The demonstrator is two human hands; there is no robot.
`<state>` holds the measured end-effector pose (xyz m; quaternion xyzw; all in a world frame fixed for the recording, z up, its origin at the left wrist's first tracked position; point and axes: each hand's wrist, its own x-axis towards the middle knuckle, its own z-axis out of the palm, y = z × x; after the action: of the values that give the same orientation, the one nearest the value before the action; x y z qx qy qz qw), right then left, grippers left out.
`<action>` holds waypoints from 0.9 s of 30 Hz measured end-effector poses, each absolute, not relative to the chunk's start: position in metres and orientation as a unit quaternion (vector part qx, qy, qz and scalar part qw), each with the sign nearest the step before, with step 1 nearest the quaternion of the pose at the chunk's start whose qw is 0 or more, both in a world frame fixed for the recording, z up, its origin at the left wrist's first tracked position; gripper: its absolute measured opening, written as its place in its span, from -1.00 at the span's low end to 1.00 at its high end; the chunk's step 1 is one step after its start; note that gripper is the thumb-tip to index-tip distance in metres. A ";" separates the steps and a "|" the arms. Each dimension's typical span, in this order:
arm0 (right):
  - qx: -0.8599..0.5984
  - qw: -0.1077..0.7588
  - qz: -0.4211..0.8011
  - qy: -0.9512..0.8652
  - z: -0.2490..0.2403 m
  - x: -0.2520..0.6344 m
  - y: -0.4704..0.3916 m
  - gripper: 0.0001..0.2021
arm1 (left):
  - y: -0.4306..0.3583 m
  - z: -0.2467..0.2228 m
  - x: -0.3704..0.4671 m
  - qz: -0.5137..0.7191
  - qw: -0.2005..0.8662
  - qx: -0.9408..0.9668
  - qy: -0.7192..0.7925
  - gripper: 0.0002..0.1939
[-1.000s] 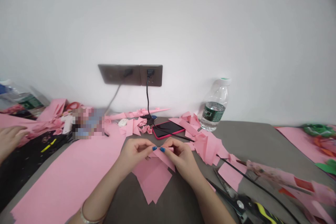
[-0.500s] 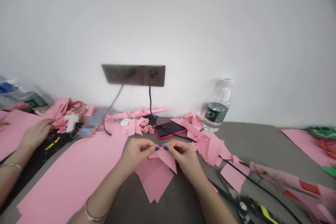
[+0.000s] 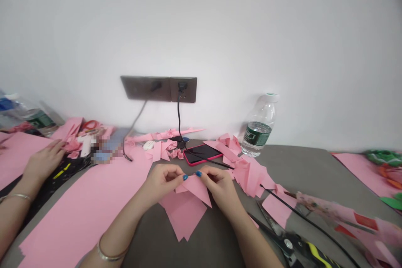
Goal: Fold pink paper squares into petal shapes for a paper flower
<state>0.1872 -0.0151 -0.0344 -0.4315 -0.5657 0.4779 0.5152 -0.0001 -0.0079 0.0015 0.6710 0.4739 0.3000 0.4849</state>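
Observation:
A folded piece of pink paper (image 3: 198, 188) is pinched between both my hands above the grey table (image 3: 220, 240). My left hand (image 3: 165, 182) grips its upper left edge between thumb and fingers, while my right hand (image 3: 216, 182) pinches the upper right edge. Both thumbnails are blue. Below the held piece lie pink paper squares (image 3: 184, 217), their corners pointing towards me. Just beyond my fingers rests a phone (image 3: 201, 153) in a bright pink case, with a black cable across it.
Scissors (image 3: 289, 243) and a pink glue gun (image 3: 345, 213) lie on the right. A water bottle (image 3: 258, 127) stands by the wall. Large pink sheets (image 3: 91, 205) cover the left side. Another person's hand (image 3: 45, 161) rests on pink paper at far left.
My thumbs have drawn slightly apart along the paper's upper edge, the left one shifting left. The whole view has shifted a little.

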 end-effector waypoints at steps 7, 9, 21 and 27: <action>-0.423 0.483 0.477 -0.600 -0.035 0.184 -0.017 -0.66 | -0.012 -0.005 0.008 0.250 0.461 0.732 0.435 -0.75; -0.419 0.483 0.474 -0.605 -0.036 0.183 -0.017 -0.66 | -0.013 -0.004 0.008 0.242 0.440 0.749 0.432 -0.71; -0.417 0.531 0.484 -0.557 -0.036 0.190 -0.010 -0.56 | -0.005 0.005 -0.009 0.231 0.391 0.783 0.425 -0.70; -0.429 0.516 0.492 -0.554 -0.036 0.187 -0.012 -0.57 | -0.002 0.008 -0.018 0.233 0.393 0.784 0.421 -0.66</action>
<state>0.1867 -0.0117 -0.0361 -0.4295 -0.5535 0.4925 0.5163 -0.0182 -0.0022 0.0085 0.7836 0.4210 0.2328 0.3932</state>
